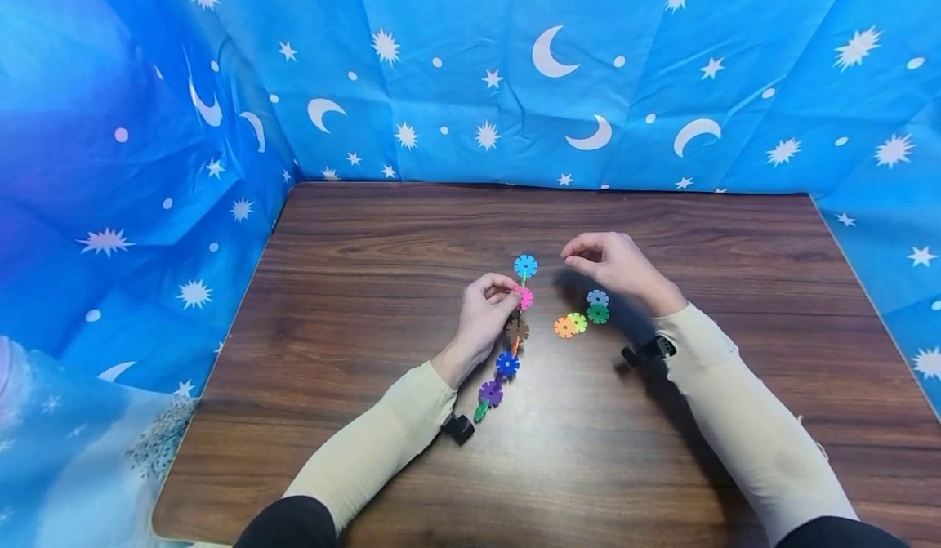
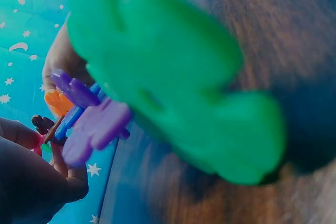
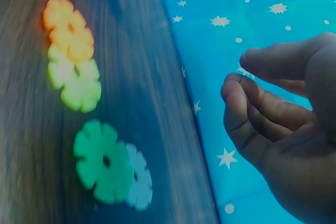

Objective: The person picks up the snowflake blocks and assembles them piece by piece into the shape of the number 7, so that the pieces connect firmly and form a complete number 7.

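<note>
A chain of slotted flower-shaped plastic discs runs from a light blue disc (image 1: 525, 266) down to a green disc (image 1: 481, 411). My left hand (image 1: 485, 319) pinches the pink disc (image 1: 524, 298) near its far end. Between them hang a brown disc (image 1: 518, 330), a blue disc (image 1: 507, 364) and a purple disc (image 1: 491, 393). The green disc (image 2: 157, 77) looms large and blurred in the left wrist view. To the right, my right hand (image 1: 621, 266) is raised with fingers bent and nothing between thumb and fingertips (image 3: 234, 85).
On the wooden table (image 1: 367, 246), below the right hand, lie loose discs: orange (image 1: 564, 327), yellow-green (image 1: 578, 323), dark green (image 1: 599, 314) and pale blue (image 1: 598, 296). A blue cloth (image 1: 470, 66) with moons and stars hangs behind the far edge.
</note>
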The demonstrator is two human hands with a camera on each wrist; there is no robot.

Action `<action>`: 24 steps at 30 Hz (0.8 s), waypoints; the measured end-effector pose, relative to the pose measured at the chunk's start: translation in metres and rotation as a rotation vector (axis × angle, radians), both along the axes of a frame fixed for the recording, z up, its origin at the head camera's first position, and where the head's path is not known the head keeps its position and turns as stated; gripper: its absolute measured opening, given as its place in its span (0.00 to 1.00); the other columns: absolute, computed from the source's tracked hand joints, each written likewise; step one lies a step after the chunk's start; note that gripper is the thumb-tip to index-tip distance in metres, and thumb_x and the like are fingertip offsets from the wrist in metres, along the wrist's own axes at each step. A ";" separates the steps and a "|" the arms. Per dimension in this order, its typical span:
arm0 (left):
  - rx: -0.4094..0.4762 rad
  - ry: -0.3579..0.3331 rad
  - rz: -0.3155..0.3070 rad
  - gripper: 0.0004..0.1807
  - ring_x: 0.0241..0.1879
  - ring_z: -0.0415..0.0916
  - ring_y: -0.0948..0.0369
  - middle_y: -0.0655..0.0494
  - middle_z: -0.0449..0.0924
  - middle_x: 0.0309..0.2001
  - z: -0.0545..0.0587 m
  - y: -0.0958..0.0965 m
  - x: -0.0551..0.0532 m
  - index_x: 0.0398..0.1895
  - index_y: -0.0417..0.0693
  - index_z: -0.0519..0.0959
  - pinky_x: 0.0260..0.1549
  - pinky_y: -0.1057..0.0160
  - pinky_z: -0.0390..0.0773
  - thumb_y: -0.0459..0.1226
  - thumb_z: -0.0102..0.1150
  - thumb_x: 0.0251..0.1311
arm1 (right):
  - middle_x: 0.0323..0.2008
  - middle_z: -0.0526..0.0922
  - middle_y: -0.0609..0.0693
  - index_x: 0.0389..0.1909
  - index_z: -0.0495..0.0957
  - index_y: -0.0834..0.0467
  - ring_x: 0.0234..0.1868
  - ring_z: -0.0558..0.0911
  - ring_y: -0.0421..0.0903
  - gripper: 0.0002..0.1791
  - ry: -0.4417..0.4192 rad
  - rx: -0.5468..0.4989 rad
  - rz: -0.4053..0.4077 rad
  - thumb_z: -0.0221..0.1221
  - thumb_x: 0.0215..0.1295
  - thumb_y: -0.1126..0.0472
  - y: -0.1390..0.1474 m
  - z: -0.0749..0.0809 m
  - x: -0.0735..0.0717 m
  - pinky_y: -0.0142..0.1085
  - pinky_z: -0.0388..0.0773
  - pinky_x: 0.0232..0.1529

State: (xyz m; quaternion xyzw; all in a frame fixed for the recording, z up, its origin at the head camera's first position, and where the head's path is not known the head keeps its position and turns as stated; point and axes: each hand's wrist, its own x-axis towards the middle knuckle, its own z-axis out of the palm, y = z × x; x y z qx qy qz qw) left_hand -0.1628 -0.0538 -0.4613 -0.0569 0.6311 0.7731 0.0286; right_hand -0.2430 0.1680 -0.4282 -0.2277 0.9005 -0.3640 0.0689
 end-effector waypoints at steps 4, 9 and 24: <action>0.021 -0.002 0.007 0.06 0.29 0.78 0.68 0.57 0.80 0.31 0.000 0.000 0.000 0.34 0.34 0.75 0.29 0.74 0.79 0.20 0.58 0.55 | 0.37 0.85 0.51 0.42 0.83 0.59 0.38 0.81 0.47 0.07 0.011 0.037 0.013 0.60 0.67 0.61 0.009 -0.003 0.002 0.41 0.78 0.40; 0.035 0.010 0.005 0.15 0.30 0.79 0.68 0.52 0.80 0.35 -0.001 -0.001 -0.002 0.44 0.31 0.72 0.32 0.74 0.80 0.18 0.56 0.52 | 0.34 0.85 0.50 0.41 0.83 0.59 0.36 0.81 0.46 0.06 0.041 0.130 0.047 0.60 0.66 0.62 0.020 -0.006 0.004 0.43 0.79 0.39; 0.065 0.091 -0.097 0.39 0.28 0.78 0.68 0.50 0.73 0.41 0.003 -0.008 -0.004 0.67 0.44 0.69 0.28 0.75 0.78 0.12 0.47 0.49 | 0.44 0.80 0.55 0.49 0.82 0.56 0.37 0.77 0.48 0.16 0.035 0.303 0.225 0.62 0.59 0.69 0.039 -0.013 0.018 0.42 0.74 0.38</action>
